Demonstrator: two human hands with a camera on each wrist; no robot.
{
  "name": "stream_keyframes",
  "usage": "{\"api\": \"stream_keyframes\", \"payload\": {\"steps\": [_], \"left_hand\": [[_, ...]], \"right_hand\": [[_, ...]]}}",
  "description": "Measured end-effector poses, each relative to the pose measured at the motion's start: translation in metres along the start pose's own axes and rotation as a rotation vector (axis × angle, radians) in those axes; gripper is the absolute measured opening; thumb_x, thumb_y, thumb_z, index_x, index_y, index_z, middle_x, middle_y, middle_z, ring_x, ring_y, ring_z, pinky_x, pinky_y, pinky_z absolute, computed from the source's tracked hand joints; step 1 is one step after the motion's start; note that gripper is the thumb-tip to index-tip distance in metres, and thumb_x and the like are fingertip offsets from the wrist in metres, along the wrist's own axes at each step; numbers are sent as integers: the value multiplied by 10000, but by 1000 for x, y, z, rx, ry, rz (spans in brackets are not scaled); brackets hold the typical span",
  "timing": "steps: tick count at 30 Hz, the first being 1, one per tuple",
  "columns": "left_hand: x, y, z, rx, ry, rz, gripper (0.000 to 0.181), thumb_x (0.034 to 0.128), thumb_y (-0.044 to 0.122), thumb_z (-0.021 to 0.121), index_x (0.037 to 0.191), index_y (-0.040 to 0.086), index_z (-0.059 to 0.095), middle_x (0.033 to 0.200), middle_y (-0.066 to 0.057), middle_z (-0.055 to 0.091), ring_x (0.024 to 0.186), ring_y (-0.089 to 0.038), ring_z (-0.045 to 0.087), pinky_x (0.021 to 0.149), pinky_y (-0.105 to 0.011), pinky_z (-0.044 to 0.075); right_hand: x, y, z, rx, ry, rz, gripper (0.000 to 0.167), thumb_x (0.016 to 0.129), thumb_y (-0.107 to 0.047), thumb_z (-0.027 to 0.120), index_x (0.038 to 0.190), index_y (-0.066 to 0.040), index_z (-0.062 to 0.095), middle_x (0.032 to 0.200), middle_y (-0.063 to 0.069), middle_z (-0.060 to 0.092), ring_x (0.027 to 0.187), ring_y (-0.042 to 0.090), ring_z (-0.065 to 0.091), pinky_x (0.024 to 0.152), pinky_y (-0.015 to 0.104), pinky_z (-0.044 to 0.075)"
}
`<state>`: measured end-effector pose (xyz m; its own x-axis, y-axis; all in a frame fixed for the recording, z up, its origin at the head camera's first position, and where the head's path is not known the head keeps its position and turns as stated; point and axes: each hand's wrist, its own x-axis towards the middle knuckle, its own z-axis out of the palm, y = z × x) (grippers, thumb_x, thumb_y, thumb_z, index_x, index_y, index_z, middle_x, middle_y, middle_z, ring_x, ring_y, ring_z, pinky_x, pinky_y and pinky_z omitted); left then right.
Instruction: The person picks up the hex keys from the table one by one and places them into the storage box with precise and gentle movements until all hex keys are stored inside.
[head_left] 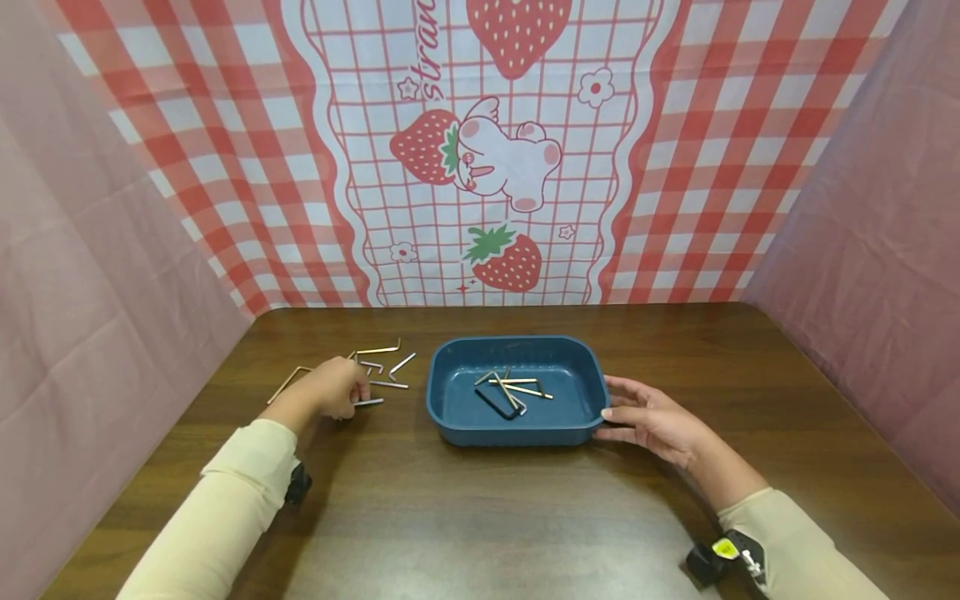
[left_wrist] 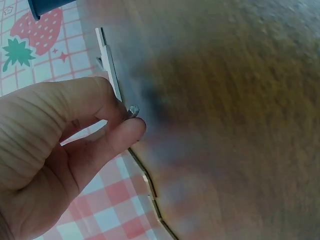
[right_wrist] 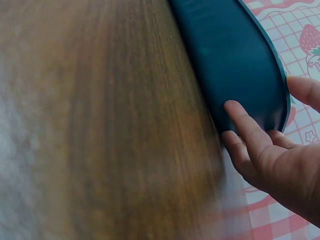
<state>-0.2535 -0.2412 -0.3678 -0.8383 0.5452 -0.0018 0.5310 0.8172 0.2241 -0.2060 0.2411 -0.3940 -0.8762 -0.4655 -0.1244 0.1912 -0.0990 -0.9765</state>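
Checked cloth (head_left: pixel 697 167) behind a wooden tabletop (head_left: pixel 495 517) in head view; left of the blue tray (head_left: pixel 517 437), at the left hand (head_left: pixel 339 390), a silver hex key (head_left: pixel 371 402) (contact with the tabletop unclear). Left wrist view: that key in a pinching grip between thumb and finger; hold firmly, lift clear of the loose keys (head_left: pixel 390 384) nearby. Right wrist view: spread grip of the right hand (right_wrist: pixel 277 155), with fingertips on the tray's outer wall; brace lightly, without tipping.

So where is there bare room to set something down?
The wooden tabletop is bare in front of the blue tray, between the cream sleeves, and right of the tray, beyond the right hand. It is crowded left of the tray, where hex keys lie beside and beyond the left hand.
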Motion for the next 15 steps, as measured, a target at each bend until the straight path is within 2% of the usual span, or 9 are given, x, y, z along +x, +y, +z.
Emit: {"api": "stream_keyframes", "payload": {"steps": [9,15], "left_hand": [[6,3,-6,33,46,66,243,557,-106,634,673,106,663,582,69,538,557,-56,454,525,-246,413],[9,9,-15,41,55,82,235,580,-109,647,693,95,674,606,63,548,582,-78,472,553,-262,439]], "right_hand": [[0,0,0,-3,2,-3,763,929,20,569,1498,105,67,1493,397,134,1048,293,631,922,492,481],[0,1,0,1,4,-4,761,930,25,565,1499,103,66,1489,395,141,1035,288,637,919,489,484]]}}
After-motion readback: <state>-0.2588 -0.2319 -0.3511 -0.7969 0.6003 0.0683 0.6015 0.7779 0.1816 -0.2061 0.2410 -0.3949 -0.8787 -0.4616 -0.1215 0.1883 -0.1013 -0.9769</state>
